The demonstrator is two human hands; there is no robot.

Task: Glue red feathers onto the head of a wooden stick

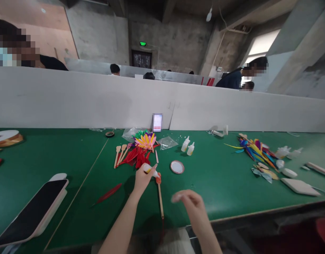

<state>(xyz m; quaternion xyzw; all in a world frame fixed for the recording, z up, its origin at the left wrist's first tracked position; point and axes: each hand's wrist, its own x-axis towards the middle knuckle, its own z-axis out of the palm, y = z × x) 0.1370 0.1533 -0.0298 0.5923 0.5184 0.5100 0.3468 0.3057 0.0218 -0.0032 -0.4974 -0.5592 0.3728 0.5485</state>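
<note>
My left hand point(143, 180) is wrapped round a small white glue bottle point(149, 169), tilted so that its nozzle meets the red-orange head of a wooden stick point(160, 197). The stick lies on the green table, its handle pointing toward me. To the right of it, my right hand point(191, 201) hovers with bent fingers, blurred at the tips; whether it holds anything is too blurred to tell. Beyond my left hand lie red feathers point(137, 156) and a fan of pink, yellow and green feathers point(146, 140). A single red feather point(109, 194) rests at the left.
Wooden sticks point(117, 155) lie beside the red feathers. A round lid point(177, 167) and two white bottles point(185, 144) stand right of centre. Colourful feathers point(257, 151) lie farther right. A phone point(157, 122) leans on the white partition point(99, 102). A black-topped device point(32, 211) occupies the left.
</note>
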